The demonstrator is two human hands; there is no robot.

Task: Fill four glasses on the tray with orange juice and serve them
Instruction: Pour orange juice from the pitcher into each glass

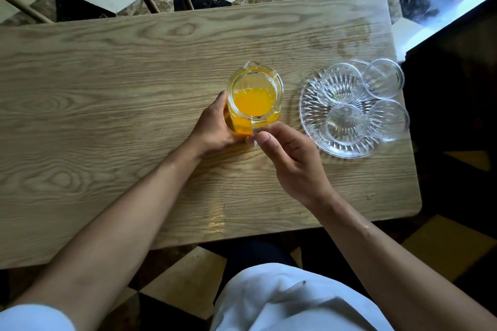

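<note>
Our left hand (215, 126) wraps the juice jug (254, 97) while our right hand (290, 158) pinches its handle; four empty glasses (341, 83) sit on the tray (309, 105) just right. A loose pinch could slosh juice.

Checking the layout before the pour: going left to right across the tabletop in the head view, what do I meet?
Left hand holding the side of the juice jug → right hand at the jug's handle → glass tray carrying four empty glasses. The first pair of glasses sits left of the second pair.
</note>
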